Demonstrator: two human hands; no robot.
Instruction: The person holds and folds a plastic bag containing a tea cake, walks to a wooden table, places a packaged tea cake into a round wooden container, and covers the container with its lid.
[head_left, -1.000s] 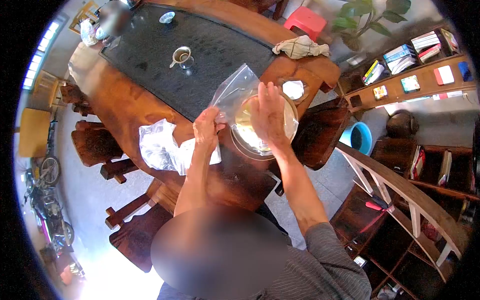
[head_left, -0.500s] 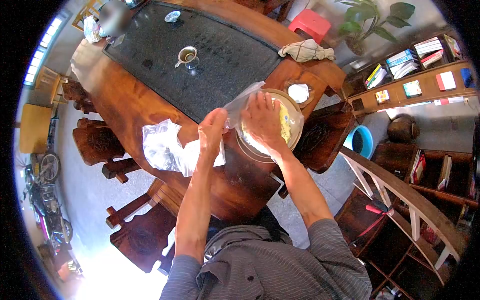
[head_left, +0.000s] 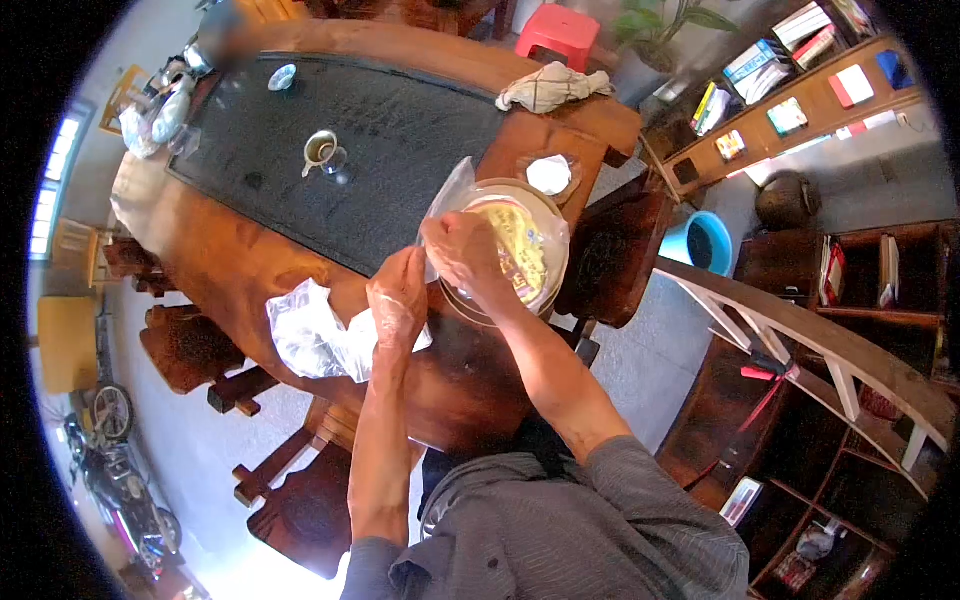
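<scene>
A round, flat item with a yellow patterned face [head_left: 522,245] lies inside a clear plastic bag [head_left: 455,187] on a round, pale-rimmed plate or tray [head_left: 470,312] at the table's near right corner. My left hand [head_left: 397,297] is closed, its fingertips pinching the bag's left edge. Close beside it, my right hand [head_left: 465,250] is curled over the same edge, with its fingers pressed together on the plastic. The right hand covers the left part of the round item. White crumpled plastic bags [head_left: 312,335] rest on the wood left of my left hand.
A dark stone slab [head_left: 400,130] is set into the wooden table, bearing a small strainer cup [head_left: 322,150]. A checked cloth [head_left: 555,88] and a white item on a wooden coaster [head_left: 549,175] are near the right end. Wooden chairs [head_left: 190,350] surround the table.
My right hand has moved left off the round item's face to the bag's edge, beside my left hand, and its fingers have closed. More of the yellow face shows. The view has shifted.
</scene>
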